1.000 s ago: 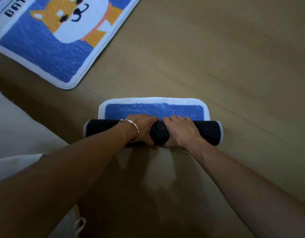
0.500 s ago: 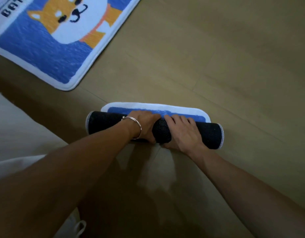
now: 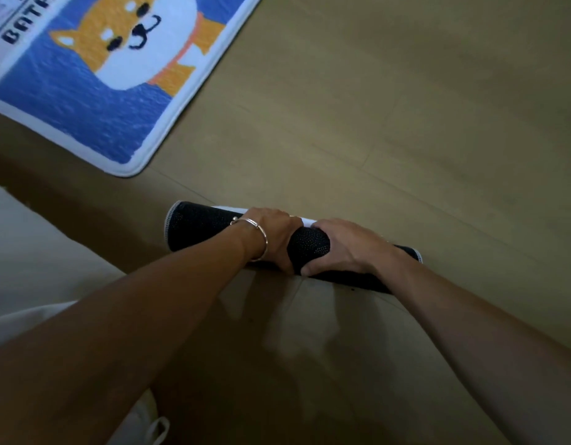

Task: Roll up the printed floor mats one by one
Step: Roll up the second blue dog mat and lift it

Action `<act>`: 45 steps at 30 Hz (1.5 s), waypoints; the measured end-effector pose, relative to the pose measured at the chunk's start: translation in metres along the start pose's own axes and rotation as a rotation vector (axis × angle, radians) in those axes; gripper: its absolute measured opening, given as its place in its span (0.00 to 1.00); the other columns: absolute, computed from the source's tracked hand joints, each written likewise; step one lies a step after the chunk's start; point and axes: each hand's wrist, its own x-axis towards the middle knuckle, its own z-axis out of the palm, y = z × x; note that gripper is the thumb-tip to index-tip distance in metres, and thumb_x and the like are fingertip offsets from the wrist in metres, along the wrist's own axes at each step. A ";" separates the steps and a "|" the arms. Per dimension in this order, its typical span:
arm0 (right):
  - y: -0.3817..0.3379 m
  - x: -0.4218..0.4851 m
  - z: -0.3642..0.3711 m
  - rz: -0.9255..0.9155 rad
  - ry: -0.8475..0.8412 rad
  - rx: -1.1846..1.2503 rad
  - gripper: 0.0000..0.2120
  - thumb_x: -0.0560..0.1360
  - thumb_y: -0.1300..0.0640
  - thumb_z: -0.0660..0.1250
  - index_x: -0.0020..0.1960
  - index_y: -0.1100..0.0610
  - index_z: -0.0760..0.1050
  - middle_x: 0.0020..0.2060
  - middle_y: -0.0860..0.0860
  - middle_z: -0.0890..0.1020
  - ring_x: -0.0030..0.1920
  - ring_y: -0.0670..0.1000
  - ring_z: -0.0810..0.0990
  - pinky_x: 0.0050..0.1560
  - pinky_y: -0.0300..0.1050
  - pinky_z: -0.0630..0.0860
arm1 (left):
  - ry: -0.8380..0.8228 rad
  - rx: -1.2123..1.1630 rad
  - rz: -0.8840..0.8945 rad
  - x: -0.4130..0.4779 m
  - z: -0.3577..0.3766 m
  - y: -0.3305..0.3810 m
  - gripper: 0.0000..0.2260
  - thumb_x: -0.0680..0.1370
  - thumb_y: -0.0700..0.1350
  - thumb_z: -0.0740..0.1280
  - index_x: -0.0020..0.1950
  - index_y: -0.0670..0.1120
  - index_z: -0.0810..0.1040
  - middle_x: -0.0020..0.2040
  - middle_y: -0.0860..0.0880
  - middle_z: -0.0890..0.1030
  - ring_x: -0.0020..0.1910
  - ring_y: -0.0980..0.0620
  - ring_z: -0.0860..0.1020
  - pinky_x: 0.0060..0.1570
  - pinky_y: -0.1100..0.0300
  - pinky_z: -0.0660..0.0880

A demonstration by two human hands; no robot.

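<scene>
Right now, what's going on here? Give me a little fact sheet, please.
activity: rolling up a mat
rolled mat: black dotted backing outward, only a white edge showing beyond it
left hand: grips the roll, bracelet on wrist
right hand: grips the roll beside it
dog-print mat: flat, upper left
surface: tan floor

This is looking like a home, a living rm or similar. A soft bath mat [image 3: 85,117] w/ a cartoon dog and the word BATH is lying flat on the floor [image 3: 406,107]. The floor is showing tan planks w/ thin lines. A rolled mat [image 3: 310,248] w/ a black dotted back is lying nearby, and pale cloth [image 3: 37,252] is lying at the side.
</scene>
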 end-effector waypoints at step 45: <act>-0.065 -0.069 -0.255 0.067 0.674 -0.491 0.32 0.60 0.38 0.70 0.58 0.53 0.67 0.53 0.51 0.77 0.56 0.55 0.74 0.52 0.51 0.66 | 0.588 0.440 0.031 -0.018 -0.284 0.007 0.36 0.61 0.65 0.72 0.64 0.50 0.67 0.57 0.49 0.71 0.57 0.48 0.70 0.59 0.51 0.70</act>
